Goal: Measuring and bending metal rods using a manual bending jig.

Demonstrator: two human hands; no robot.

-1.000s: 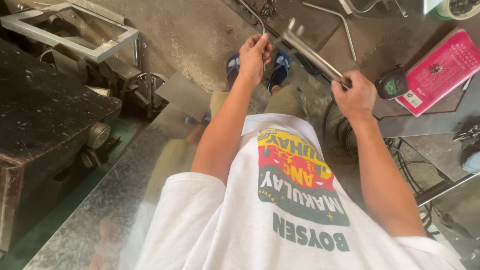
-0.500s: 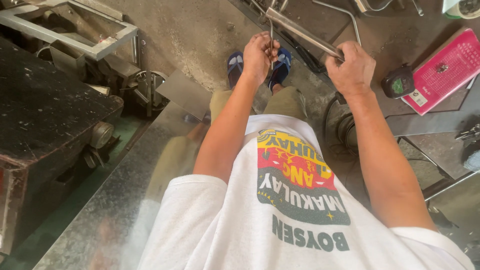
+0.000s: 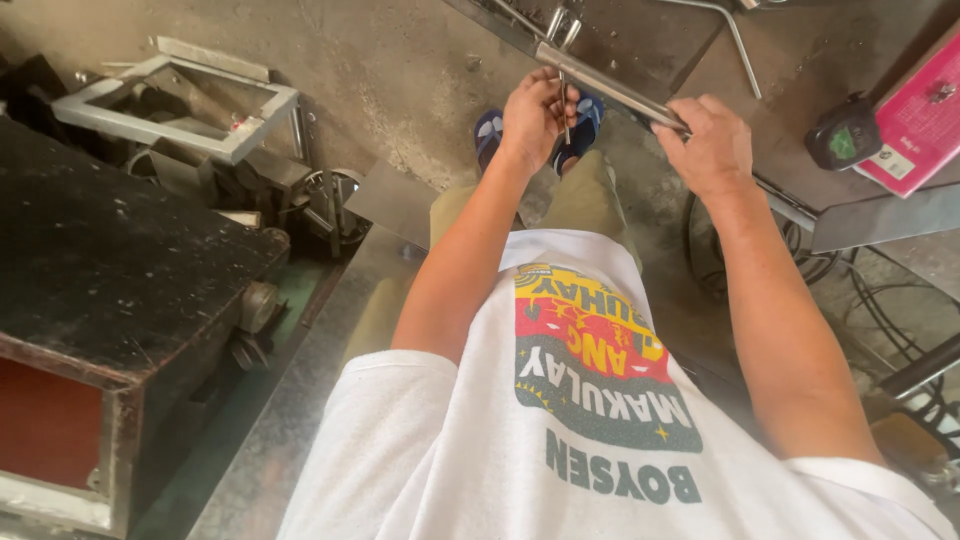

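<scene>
This is a metal workshop with a stained bare concrete floor [image 3: 400, 70]. A welded frame of square steel tube [image 3: 170, 105] lies far left beside a grimy dark metal box [image 3: 110, 260], and bent steel rods [image 3: 735, 35] rest on a steel-plate surface [image 3: 800, 80] far right. Black cables [image 3: 880, 300] coil on the floor at right, and a flat metal sheet [image 3: 390, 205] lies near the middle.

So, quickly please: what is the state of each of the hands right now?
Left hand: closed on a thin metal rod.
Right hand: closed on a metal bar.
</scene>
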